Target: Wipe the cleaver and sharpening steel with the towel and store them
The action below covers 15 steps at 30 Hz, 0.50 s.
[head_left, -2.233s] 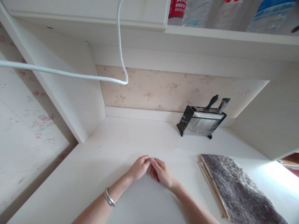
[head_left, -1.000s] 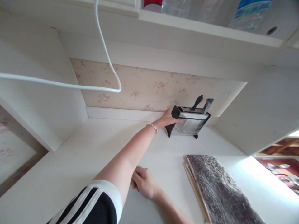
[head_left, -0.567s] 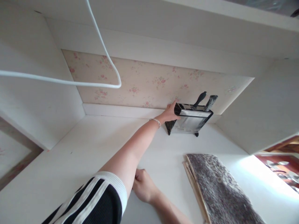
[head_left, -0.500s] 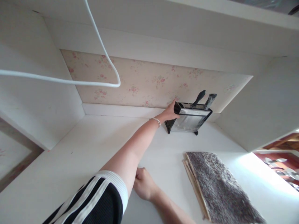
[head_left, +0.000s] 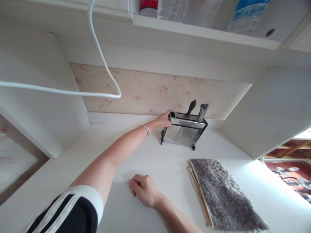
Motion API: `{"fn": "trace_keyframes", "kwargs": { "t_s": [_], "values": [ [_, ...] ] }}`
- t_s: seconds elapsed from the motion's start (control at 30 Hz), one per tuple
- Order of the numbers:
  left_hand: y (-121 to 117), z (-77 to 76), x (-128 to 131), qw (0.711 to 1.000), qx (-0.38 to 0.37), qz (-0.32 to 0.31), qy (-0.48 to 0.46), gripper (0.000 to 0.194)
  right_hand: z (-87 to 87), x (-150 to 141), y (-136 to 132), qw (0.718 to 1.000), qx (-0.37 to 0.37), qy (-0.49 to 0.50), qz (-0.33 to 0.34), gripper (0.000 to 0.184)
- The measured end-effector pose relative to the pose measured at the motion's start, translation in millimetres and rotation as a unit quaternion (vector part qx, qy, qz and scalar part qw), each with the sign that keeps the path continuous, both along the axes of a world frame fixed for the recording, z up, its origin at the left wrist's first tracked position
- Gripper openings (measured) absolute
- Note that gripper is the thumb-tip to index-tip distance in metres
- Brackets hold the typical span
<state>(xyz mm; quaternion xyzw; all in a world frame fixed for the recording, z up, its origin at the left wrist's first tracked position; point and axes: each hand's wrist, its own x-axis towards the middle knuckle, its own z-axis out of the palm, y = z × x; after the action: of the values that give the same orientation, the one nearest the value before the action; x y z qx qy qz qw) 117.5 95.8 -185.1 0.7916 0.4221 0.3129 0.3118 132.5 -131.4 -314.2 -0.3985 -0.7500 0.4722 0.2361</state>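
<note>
My left hand reaches far across the white counter and grips the top left corner of a black and clear knife holder, which stands near the flowered back wall. Two knife handles stick up from its top right. A bracelet circles my left wrist. My right hand rests on the counter close to me, fingers curled into a loose fist with nothing seen in it.
A speckled grey board on a wooden layer lies to the right. A white cable hangs in a loop at the upper left. Bottles stand on the shelf above. Cabinet side walls close in left and right.
My left hand left my right hand, reached out and took hold of the knife holder. The holder has since slid left and toward me, off the back wall. My right hand stayed on the counter.
</note>
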Motion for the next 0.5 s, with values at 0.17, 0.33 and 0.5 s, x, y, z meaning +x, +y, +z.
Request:
{"fn": "trace_keyframes", "kwargs": {
  "t_s": [0.17, 0.33, 0.5],
  "values": [
    [-40.8, 8.7, -56.6, 0.999, -0.016, 0.001, 0.039, 0.096, -1.5, 0.6, -1.0, 1.000, 0.010, -0.002, 0.008, 0.039],
    [-73.7, 12.7, -110.6, 0.998, 0.000, 0.042, 0.046, 0.094, 1.2, 1.5, -3.0, 1.000, 0.020, -0.001, 0.013, 0.039],
    [-99.5, 15.3, -149.5, 0.997, -0.017, 0.062, 0.050, 0.091, 0.8, -0.7, -5.1, 0.999, 0.036, -0.005, 0.007, 0.040]
  ]
}}
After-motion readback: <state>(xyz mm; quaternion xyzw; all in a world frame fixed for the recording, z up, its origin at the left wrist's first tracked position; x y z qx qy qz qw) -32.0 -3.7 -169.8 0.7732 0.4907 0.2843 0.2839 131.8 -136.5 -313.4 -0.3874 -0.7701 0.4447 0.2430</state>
